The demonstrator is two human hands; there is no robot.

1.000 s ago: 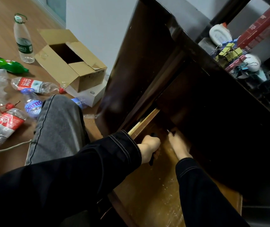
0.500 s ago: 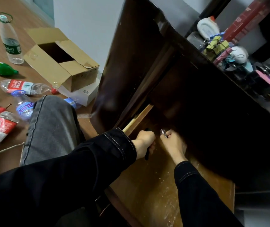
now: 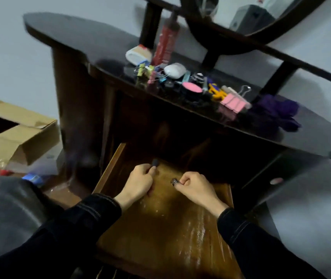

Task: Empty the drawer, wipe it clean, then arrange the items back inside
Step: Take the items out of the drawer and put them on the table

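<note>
- Right, both hands are down in the open drawer [image 3: 170, 228], toward its far end, each closed on one small item
- left hand [image 3: 140, 182]: fingers curled round a small dark piece [image 3: 155, 163], tip poking out past the knuckles; too blurred to name
- right hand [image 3: 195, 188]: thumb and forefinger pinch a small metal bit [image 3: 174, 181], shiny, maybe ring-like, can't confirm
- step as I read it: emptying, small stuff from the back going up to the dresser top [image 3: 80, 33]
- doing it well: hold both grips firm, draw the hands toward me first, then up, since the top's front edge overhangs the drawer's far part
- set down on bare dark surface left of the pile, not onto it; the metal bit could roll, so park it against the binder clips [image 3: 146, 71]
- far end of the drawer sits in shadow under the top, can't tell what's left there; worth a feel by hand before wiping
- drawer floor: varnished wood, pale scuffs and streaks on the near right, likely where the wipe needs most effort
- on the top, left to right: white bottle [image 3: 138, 55], red tube [image 3: 165, 47], white case [image 3: 174, 70], pink round tin [image 3: 191, 88], pink clip [image 3: 234, 101], purple cloth [image 3: 275, 113]
- purple cloth is my guess for the wipe
- room: open cardboard box [image 3: 9, 129] on the floor at left, my knee [image 3: 5, 208] in grey denim near left, mirror [image 3: 241, 17] above, pale wall behind
</note>
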